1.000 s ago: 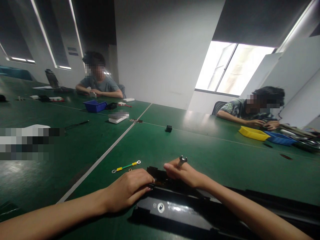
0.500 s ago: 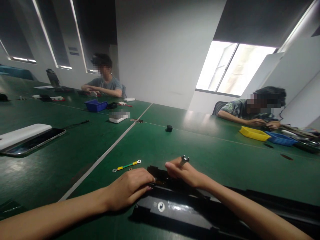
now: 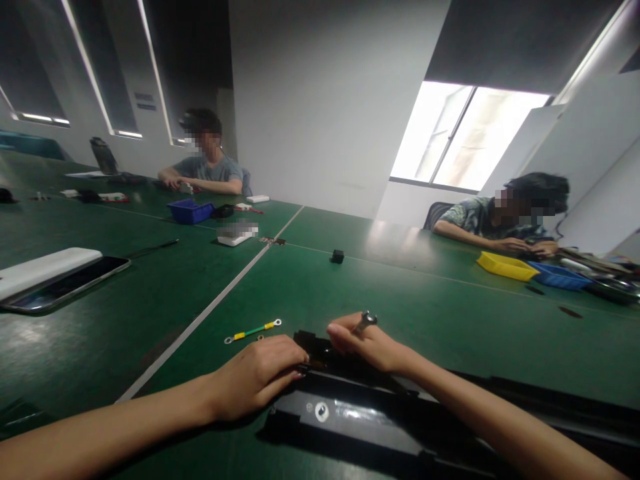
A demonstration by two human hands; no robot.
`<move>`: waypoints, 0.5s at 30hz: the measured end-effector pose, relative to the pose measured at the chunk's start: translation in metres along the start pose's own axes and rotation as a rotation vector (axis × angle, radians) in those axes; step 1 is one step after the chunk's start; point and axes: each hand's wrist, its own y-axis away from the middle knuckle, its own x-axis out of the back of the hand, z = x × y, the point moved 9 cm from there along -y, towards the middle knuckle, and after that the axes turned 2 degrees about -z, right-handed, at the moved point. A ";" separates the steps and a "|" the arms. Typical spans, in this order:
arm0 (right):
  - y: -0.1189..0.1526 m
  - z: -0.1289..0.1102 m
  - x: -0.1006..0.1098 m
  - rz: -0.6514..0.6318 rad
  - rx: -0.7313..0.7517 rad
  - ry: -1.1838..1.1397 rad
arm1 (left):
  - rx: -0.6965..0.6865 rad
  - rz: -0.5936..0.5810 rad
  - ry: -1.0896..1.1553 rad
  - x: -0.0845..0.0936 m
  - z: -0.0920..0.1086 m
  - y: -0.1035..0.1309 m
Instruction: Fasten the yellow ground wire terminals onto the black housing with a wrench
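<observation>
A long, glossy black part lies across the front of the table, running off to the right. My left hand is closed on its near left end, the fingertips partly hidden at the edge. Over the black part, my right hand is wrapped round an open-end wrench. The wrench's jaw sticks up above the hand, and its other end is hard to make out in the dark part. Beyond my left hand lie a short green wire with yellow sleeves and ring terminals, and a small brass-coloured ring.
A small black block stands mid-table. At the left lie a phone and a white case. Blue and yellow bins stand farther off. Two people sit working across the green table.
My right hand has shifted slightly left and the wrench jaw has tilted a little. My left hand keeps its hold on the black part.
</observation>
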 end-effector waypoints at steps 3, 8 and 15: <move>0.000 0.001 -0.001 -0.009 -0.009 -0.003 | -0.005 0.000 0.003 0.000 0.000 -0.001; 0.000 0.002 -0.002 -0.026 -0.018 -0.019 | -0.012 0.006 -0.001 0.000 0.001 0.002; 0.000 0.000 -0.002 -0.031 -0.014 -0.026 | -0.021 0.010 0.002 0.001 0.002 0.001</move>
